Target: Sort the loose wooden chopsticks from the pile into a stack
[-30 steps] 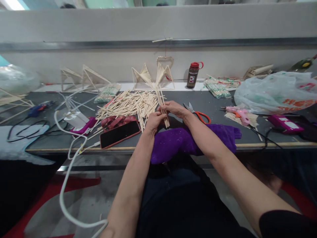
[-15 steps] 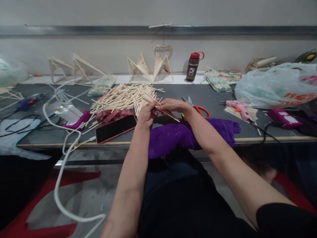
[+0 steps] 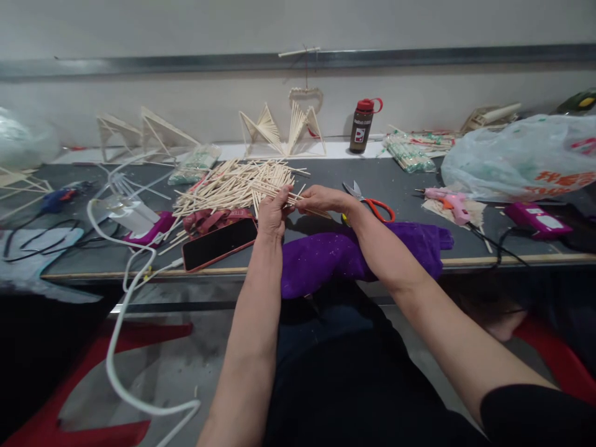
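Observation:
Both hands meet over the near side of a heap of thin wooden sticks (image 3: 228, 186). My left hand (image 3: 273, 211) is closed around several wooden sticks, whose ends poke out past the thumb. Fingers bent, my right hand (image 3: 323, 198) grips the other end of the sticks, and some of them stick out beneath its palm. Under my right forearm lies a purple cloth (image 3: 321, 261) at the table edge. Scissors (image 3: 379, 210) with orange handles rest just beyond my right wrist, partly covered by it.
A phone (image 3: 218, 244) lies left of my left hand, with a white cable (image 3: 112, 347) hanging off the table. Stick models (image 3: 265, 130) and a dark bottle (image 3: 361, 129) stand by the wall. A pink glue gun (image 3: 449, 203) and a plastic bag (image 3: 516, 158) are to the right.
The sticks between my hands have turned to a flatter angle, and the hands have shifted slightly. My view has moved a little to the left.

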`<state>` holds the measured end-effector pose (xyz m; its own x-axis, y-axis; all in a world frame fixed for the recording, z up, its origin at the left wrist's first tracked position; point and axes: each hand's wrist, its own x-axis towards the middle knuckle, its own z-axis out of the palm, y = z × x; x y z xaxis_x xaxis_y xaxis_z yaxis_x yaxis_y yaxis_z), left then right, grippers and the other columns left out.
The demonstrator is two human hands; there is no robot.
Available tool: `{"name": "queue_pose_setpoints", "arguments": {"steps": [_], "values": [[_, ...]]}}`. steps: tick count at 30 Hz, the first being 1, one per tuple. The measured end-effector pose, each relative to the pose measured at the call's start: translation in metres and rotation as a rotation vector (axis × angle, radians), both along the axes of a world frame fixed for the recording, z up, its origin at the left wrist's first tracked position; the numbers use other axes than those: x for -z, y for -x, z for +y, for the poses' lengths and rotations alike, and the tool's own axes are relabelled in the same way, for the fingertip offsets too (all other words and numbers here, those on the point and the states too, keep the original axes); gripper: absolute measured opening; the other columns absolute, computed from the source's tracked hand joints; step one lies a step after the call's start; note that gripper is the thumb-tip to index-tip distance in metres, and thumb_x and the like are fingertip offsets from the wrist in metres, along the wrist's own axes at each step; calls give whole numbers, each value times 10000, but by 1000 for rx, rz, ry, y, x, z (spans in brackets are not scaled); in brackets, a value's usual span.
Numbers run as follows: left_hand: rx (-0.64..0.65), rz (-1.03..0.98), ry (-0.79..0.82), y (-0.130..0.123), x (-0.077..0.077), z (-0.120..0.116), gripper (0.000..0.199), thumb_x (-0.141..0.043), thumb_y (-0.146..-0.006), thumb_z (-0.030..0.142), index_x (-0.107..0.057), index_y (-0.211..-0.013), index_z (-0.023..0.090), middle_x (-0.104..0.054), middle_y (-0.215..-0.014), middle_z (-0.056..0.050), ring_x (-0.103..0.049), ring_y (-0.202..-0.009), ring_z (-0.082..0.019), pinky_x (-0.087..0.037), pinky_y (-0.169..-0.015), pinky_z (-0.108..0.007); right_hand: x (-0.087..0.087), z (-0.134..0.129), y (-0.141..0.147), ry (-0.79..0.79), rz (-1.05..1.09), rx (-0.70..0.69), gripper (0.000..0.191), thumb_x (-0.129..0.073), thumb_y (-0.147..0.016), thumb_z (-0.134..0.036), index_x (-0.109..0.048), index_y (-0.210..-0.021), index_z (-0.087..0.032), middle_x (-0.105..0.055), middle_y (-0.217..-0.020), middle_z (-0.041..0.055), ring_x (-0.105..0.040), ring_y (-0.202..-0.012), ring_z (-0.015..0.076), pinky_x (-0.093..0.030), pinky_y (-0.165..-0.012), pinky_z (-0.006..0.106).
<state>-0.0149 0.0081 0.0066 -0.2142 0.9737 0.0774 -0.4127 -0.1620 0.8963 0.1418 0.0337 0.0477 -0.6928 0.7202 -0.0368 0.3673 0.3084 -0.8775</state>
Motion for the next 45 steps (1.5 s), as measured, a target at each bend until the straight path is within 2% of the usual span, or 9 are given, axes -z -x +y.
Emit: {"name": "queue_pose_setpoints", "arguments": {"steps": [3,6,10,18,22,24,29,35,45], "values": [[-169,-143,14,7,-1,4,204,-783,-658,303,-711,-771,149,-620,-652,19,-530,-517,-60,-433,-456,-165,1,8,-13,74,-25,41,113,-577,-789,-144,-651,-704,-139,-609,-552,-12,-495,-453,70,-372,-445,185],[-251,-226,34,11,-2,6,174,-768,-685,292,-713,-766,148,-620,-646,18,-531,-508,-55,-437,-460,-163,4,17,-24,90,5,92,68,-612,-778,-166,-658,-736,-138,-647,-598,0,-536,-472,67,-382,-441,175],[-260,-237,46,12,-1,7,185,-771,-685,304,-718,-783,156,-633,-667,12,-545,-523,-61,-440,-477,-173,6,21,-29,72,34,142,76,-654,-760,-210,-667,-731,-141,-673,-637,19,-571,-512,71,-390,-444,175],[-280,-169,51,11,1,5,191,-746,-686,319,-721,-786,158,-621,-692,11,-545,-527,-66,-438,-451,-180,7,23,-27,34,17,176,114,-678,-719,-242,-687,-705,-129,-648,-606,24,-529,-522,76,-401,-493,203],[-255,-105,59,8,0,3,231,-768,-637,322,-714,-769,141,-605,-668,13,-519,-501,-59,-432,-430,-176,6,22,-23,-80,198,232,186,-691,-681,-221,-704,-847,-136,-674,-775,18,-544,-661,80,-427,-615,208],[-253,-59,58,6,0,2,275,-779,-612,337,-711,-774,125,-592,-646,18,-510,-489,-59,-434,-424,-178,4,19,-20,-135,258,246,192,-679,-681,-222,-696,-846,-125,-655,-764,9,-523,-662,77,-417,-627,211],[-254,34,73,4,4,3,341,-783,-596,388,-693,-768,108,-572,-595,29,-485,-445,-53,-419,-403,-176,2,10,-12,-126,186,180,159,-633,-686,-245,-683,-736,-103,-559,-584,-25,-443,-544,68,-360,-534,211],[-233,87,44,2,5,3,276,-783,-612,359,-679,-725,129,-553,-562,36,-459,-419,-47,-383,-374,-163,13,13,-3,-139,117,73,232,-621,-656,-287,-707,-753,-95,-565,-558,-32,-457,-515,75,-351,-510,204],[-200,117,78,3,9,6,276,-801,-593,347,-674,-697,125,-526,-522,48,-441,-404,-43,-382,-371,-161,18,12,-1,-81,42,42,132,-542,-697,-211,-634,-680,-117,-515,-511,-45,-444,-447,62,-326,-432,178]]}}
